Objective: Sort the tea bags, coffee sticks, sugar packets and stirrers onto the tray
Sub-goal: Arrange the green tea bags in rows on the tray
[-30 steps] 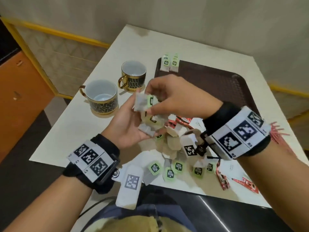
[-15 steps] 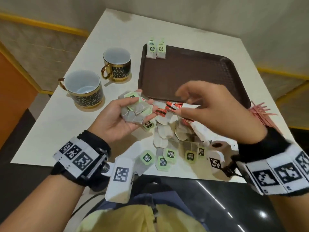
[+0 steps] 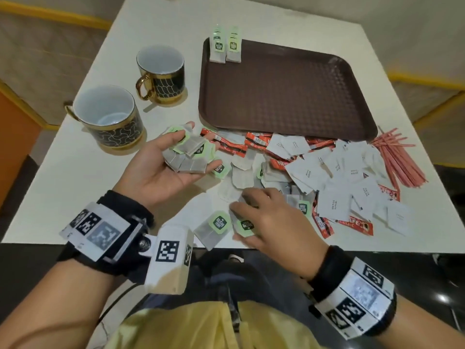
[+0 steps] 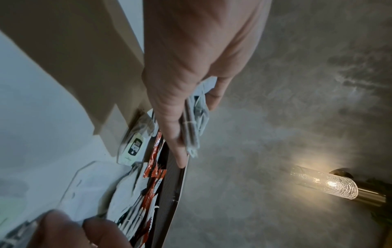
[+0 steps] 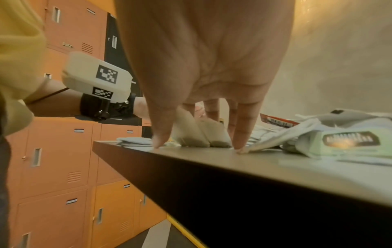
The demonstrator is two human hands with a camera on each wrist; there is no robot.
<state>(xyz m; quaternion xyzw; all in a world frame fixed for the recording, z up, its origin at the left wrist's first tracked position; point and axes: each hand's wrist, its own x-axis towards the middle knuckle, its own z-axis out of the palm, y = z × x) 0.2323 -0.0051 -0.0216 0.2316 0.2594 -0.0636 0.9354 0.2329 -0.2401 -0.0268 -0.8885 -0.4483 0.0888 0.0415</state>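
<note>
L hand [image 3: 161, 167] palm-up above the worktop [image 3: 83, 170] near its front edge, fingers curled round a stack of tea bags [image 3: 188, 153], thumb on top; same stack seen edge-on in the left wrist view [image 4: 192, 124]. R hand [image 3: 271, 217] palm-down at the front edge, fingers [image 5: 241, 134] spread narrow, tips pressing on loose tea bags [image 3: 245, 225]; right wrist view shows thumb and a fingertip touching the worktop w/ two bags [image 5: 201, 134] tilted up between them, can't tell if actually pinched. One more tea bag [image 3: 214, 229] lies flat just left of R hand, overhanging the front edge a bit. Brown tray [image 3: 284, 96] sits toward the far-right part of worktop; two tea bags [image 3: 226, 45] side by side at its far-left corner, tops sticking past the rim. Mixed pile just in front of the tray's near edge: red coffee sticks [image 3: 234, 144], white sugar packets [image 3: 334, 177], more tea bags mixed in. Pink stirrers [image 3: 397, 157] bundled near the right edge, beside the tray's near-right corner. Two black-gold mugs, near one [image 3: 110, 119] and far one [image 3: 161, 71], on the left side of worktop, well apart from the pile.
</note>
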